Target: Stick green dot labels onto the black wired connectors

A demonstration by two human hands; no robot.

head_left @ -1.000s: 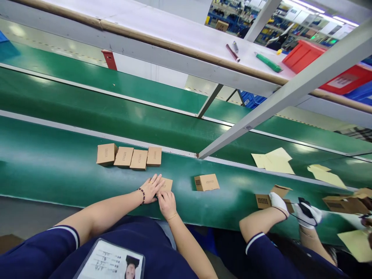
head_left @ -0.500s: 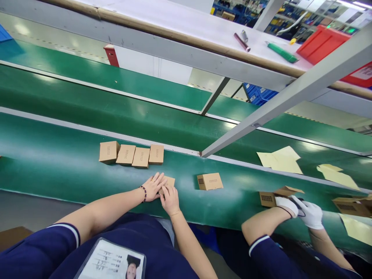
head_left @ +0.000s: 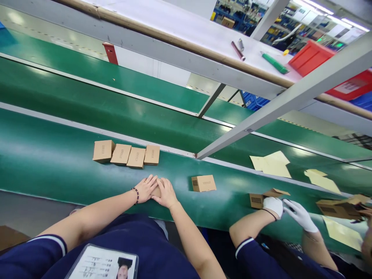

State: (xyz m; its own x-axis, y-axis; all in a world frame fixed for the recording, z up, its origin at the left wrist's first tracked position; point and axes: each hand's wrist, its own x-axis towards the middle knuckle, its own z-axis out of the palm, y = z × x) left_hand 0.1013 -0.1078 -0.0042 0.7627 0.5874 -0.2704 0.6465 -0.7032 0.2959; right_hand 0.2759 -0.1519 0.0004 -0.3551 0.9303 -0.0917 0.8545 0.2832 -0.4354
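Note:
A small brown cardboard box (head_left: 157,190) sits on the green belt in front of me, mostly covered by my two hands. My left hand (head_left: 146,189) lies over its left side, fingers bent onto the top. From the right, my right hand (head_left: 166,192) wraps the box, its fingers meeting the left ones. Just beyond them, several closed brown boxes (head_left: 136,157) stand in a row against the belt's back rail. Another closed box (head_left: 204,183) rests by itself to the right of my hands.
At the right, a co-worker's white-gloved hands (head_left: 300,215) work at an open box (head_left: 257,200). Yellow paper sheets (head_left: 271,164) lie near the rail. A grey metal post (head_left: 247,130) slants up to a shelf (head_left: 186,23) holding a green cutter (head_left: 274,63) and a red bin (head_left: 310,58).
My right hand has shifted from pinching at the box top to wrapping its right side. The co-worker's gloved right hand has moved a little away from the open box.

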